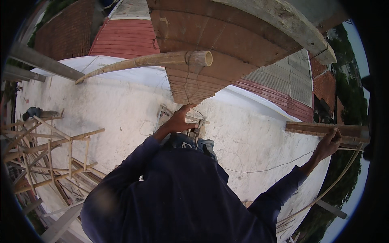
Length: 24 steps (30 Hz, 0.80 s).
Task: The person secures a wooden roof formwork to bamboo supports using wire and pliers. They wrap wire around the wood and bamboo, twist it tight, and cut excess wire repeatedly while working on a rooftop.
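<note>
My left hand (pixel 178 120) is in front of my waist, its thumb spread from the curved fingers. Its fingertips reach the lower end of a brown panel (pixel 210 36), and a short loop of thin wire curves beside them. Close to the thumb is a small dark tool (pixel 198 128), its kind unclear. My right hand (pixel 327 144) is stretched far out to the right with fingers pinched together. A long thin wire (pixel 275 166) runs from beside my body to this hand, which grips it. The wire's other end is hidden.
A thick bamboo pole (pixel 162 60) juts across ahead of me. Bamboo scaffolding (pixel 69 139) stands at left, and a person (pixel 36 112) is beyond it. Pale concrete (pixel 113 97) lies below. A brown beam (pixel 320 130) and a bent bamboo strip (pixel 336 182) are at right.
</note>
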{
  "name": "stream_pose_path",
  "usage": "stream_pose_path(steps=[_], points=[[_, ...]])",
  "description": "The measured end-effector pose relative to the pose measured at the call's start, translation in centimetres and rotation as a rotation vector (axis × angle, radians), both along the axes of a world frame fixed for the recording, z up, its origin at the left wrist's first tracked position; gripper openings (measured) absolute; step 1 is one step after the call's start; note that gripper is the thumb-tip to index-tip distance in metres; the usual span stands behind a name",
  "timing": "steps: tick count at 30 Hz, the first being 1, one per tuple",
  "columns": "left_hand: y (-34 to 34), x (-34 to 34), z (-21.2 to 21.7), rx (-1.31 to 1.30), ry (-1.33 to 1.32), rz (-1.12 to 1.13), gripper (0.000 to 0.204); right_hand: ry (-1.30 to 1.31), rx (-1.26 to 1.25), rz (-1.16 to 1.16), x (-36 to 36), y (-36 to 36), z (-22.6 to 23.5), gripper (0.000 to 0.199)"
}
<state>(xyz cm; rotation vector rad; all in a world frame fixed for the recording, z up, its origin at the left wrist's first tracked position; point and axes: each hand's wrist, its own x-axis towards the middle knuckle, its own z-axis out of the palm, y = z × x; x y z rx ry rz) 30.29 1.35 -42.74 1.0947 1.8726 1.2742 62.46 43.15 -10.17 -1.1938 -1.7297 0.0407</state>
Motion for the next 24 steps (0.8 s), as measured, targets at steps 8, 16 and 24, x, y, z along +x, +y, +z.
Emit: stream_pose_path(steps=[8, 16, 24], points=[[7.3, -7.1, 6.5, 0.275, -0.142, 0.619, 0.049, 0.056, -0.193, 0.206, -1.4, -1.9, -4.1, 0.030], [10.6, -5.3, 13.6, 0.477, 0.086, 0.772, 0.055, 0.074, -0.238, 0.312, -1.3, -4.8, -6.4, 0.025], [13.4, -3.0, 18.4, 0.432, 0.266, 0.269, 0.045, 0.095, -0.422, 0.358, -2.8, -7.8, -9.5, 0.024]])
